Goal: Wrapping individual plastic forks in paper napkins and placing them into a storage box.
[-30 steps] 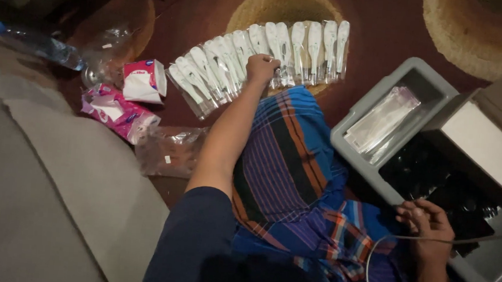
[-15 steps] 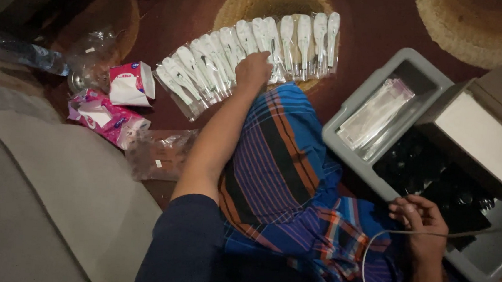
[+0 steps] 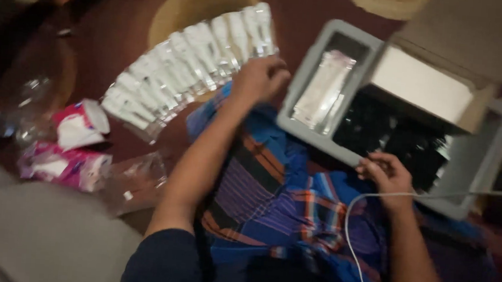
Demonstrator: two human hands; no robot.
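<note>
Touching fanned row of clear sachets [image 3: 185, 66], left hand [image 3: 259, 80] curled; right hand [image 3: 385, 175] gripping grey tray [image 3: 316, 134] rim.

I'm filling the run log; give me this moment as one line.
left hand: on end of fanned row of clear packets | right hand: at near rim of grey tray | lap: striped blue cloth

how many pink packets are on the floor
2: one pink packet with a white flap, left of the fanned row of clear sachets, and another pink packet lying just below it. The blur may hide more.
</note>
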